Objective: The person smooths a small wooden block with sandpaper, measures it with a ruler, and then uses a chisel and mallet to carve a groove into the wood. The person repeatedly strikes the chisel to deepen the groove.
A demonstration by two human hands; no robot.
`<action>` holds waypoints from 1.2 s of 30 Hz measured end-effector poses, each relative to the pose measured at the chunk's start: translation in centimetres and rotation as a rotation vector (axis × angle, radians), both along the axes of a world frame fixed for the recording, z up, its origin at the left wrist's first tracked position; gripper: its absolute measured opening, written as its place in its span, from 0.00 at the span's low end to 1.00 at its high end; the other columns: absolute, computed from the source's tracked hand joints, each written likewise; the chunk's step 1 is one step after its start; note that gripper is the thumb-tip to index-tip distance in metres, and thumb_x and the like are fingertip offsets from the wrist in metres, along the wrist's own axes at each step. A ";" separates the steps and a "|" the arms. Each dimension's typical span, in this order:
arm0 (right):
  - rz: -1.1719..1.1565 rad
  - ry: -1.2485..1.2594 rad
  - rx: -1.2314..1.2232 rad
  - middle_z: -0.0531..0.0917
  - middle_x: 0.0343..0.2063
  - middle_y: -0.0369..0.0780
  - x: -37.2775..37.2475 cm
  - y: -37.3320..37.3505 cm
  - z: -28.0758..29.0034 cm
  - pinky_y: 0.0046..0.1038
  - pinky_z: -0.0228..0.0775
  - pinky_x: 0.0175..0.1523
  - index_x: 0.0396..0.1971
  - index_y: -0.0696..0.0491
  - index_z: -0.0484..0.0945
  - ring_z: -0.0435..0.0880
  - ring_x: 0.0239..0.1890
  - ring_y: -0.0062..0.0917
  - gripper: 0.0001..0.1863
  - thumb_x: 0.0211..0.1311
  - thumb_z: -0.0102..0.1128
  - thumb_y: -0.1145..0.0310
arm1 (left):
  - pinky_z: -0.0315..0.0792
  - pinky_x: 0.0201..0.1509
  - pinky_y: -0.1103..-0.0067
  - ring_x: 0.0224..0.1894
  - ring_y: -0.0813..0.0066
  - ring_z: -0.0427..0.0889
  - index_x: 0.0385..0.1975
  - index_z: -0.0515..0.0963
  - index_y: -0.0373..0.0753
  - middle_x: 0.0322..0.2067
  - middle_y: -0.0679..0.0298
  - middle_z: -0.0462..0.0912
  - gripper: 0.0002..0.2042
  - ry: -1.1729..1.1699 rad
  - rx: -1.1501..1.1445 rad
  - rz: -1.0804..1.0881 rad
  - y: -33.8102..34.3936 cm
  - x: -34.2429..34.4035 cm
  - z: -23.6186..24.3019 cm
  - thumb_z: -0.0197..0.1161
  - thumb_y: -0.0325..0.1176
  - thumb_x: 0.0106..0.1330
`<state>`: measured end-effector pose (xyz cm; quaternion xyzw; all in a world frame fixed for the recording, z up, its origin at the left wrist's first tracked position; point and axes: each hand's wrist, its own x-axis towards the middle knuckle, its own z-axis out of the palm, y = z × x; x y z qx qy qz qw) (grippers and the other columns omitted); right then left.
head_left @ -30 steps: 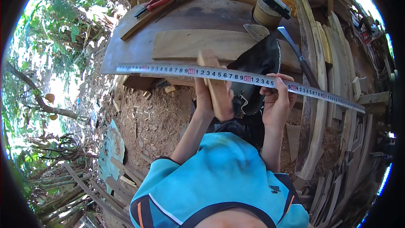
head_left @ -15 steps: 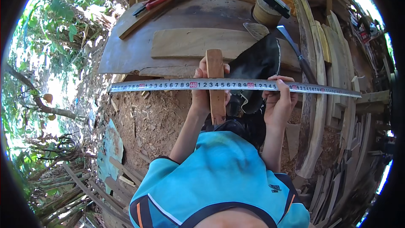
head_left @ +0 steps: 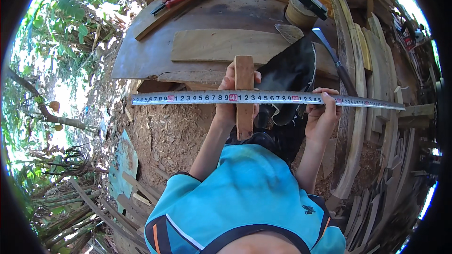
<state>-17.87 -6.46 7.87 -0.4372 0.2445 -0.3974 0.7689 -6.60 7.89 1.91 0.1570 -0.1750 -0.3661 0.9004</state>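
My left hand [head_left: 226, 110] is closed round a short, reddish-brown wooden block [head_left: 244, 73], which points away from my body. A long pale measuring tape blade [head_left: 197, 98] lies crosswise over the block, its marked face up. It stretches out well past the block on both sides. Farther right, my right hand [head_left: 324, 115] pinches the blade, with the fingers behind its far edge and the thumb on the near side. Beneath the hands is a black sheet [head_left: 289, 68] with a ragged edge, partly covered by the blade.
Ahead stands a worn wooden bench [head_left: 141, 61] with a flat board [head_left: 212, 44] on it. Red-handled pliers [head_left: 176, 0] rest on a wooden strip at the far left. A chisel [head_left: 335, 59] lies at the right, beside long planks [head_left: 351, 136]. Wood chips [head_left: 165, 136] cover the ground.
The tape blade has slid to the right across the block, and my right hand has moved right with it. My left hand and the block have shifted only slightly right.
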 end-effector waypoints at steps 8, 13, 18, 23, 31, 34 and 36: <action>-0.027 -0.020 0.016 0.78 0.24 0.43 -0.5 -0.4 -0.2 0.18 0.67 0.18 0.27 0.59 0.70 0.73 0.14 0.19 0.03 0.53 0.49 0.76 | 0.75 0.11 0.74 0.23 0.71 0.77 0.51 0.55 0.49 0.37 0.55 0.66 0.29 0.033 0.024 0.027 -0.1 -0.3 0.4 0.57 0.54 0.53; -0.042 -0.010 0.027 0.78 0.24 0.44 -0.6 -0.6 -0.3 0.18 0.67 0.18 0.27 0.59 0.71 0.73 0.14 0.19 0.03 0.53 0.49 0.76 | 0.75 0.10 0.73 0.24 0.70 0.78 0.51 0.55 0.48 0.36 0.54 0.66 0.30 0.018 -0.022 0.000 -0.2 -0.1 0.1 0.58 0.54 0.53; -0.050 -0.002 0.032 0.78 0.24 0.43 -0.5 -0.5 0.0 0.18 0.67 0.18 0.27 0.59 0.71 0.73 0.14 0.19 0.03 0.53 0.49 0.76 | 0.75 0.10 0.73 0.24 0.70 0.78 0.51 0.55 0.48 0.36 0.54 0.66 0.30 0.047 -0.003 0.009 -0.2 -0.2 0.4 0.59 0.53 0.53; -0.029 -0.010 0.044 0.78 0.24 0.43 -0.6 -0.5 -0.2 0.18 0.67 0.18 0.27 0.59 0.71 0.73 0.14 0.19 0.03 0.53 0.49 0.75 | 0.76 0.12 0.73 0.26 0.70 0.79 0.52 0.54 0.47 0.37 0.53 0.66 0.31 0.050 -0.018 0.003 -0.2 -0.3 0.6 0.59 0.52 0.53; -0.008 0.009 0.034 0.78 0.24 0.43 -0.4 -0.3 0.0 0.17 0.67 0.18 0.28 0.58 0.71 0.74 0.15 0.19 0.03 0.53 0.50 0.75 | 0.77 0.14 0.71 0.33 0.64 0.78 0.51 0.55 0.38 0.39 0.51 0.63 0.31 0.037 -0.132 -0.004 -0.2 -0.1 -0.5 0.56 0.53 0.55; -0.017 0.017 0.020 0.78 0.24 0.43 -0.5 -0.3 0.0 0.17 0.68 0.18 0.28 0.58 0.71 0.74 0.15 0.18 0.03 0.53 0.49 0.75 | 0.78 0.15 0.72 0.26 0.68 0.79 0.51 0.55 0.47 0.38 0.53 0.66 0.30 0.069 -0.035 0.023 -0.1 -0.4 0.4 0.60 0.51 0.53; -0.016 0.011 0.025 0.78 0.24 0.43 -0.4 -0.3 0.0 0.18 0.68 0.18 0.28 0.58 0.71 0.74 0.15 0.18 0.03 0.53 0.49 0.75 | 0.78 0.15 0.72 0.26 0.68 0.79 0.51 0.55 0.47 0.38 0.53 0.66 0.30 0.077 -0.039 0.024 -0.1 -0.4 0.5 0.60 0.51 0.53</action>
